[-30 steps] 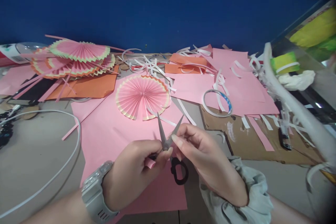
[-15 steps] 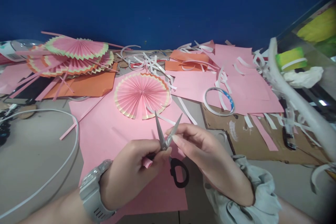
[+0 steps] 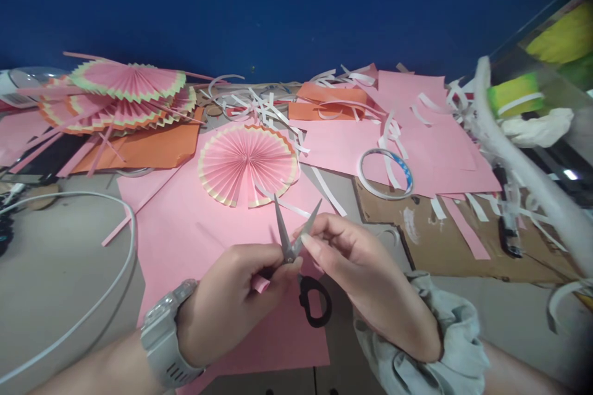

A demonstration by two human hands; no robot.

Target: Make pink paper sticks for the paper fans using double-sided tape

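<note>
Black-handled scissors point away from me with their blades spread in a V. My left hand is closed around the pivot and one handle. A small rolled end of pink paper pokes out below its fingers. With thumb and fingers, my right hand pinches the right blade. Just beyond the blade tips, a pleated pink paper fan with a yellow and orange edge lies on a large pink sheet. Its two ends leave a narrow gap at the front.
Several pleated fans are stacked at the back left over orange paper. A tape roll rests on pink sheets near cardboard. White paper strips lie scattered about. A white cable curves at left; a blue wall stands behind.
The view has shifted slightly, moving the background a little left and up. Both hands keep nearly the same hold on the scissors, the right hand's fingers moving very slightly on the blade.
</note>
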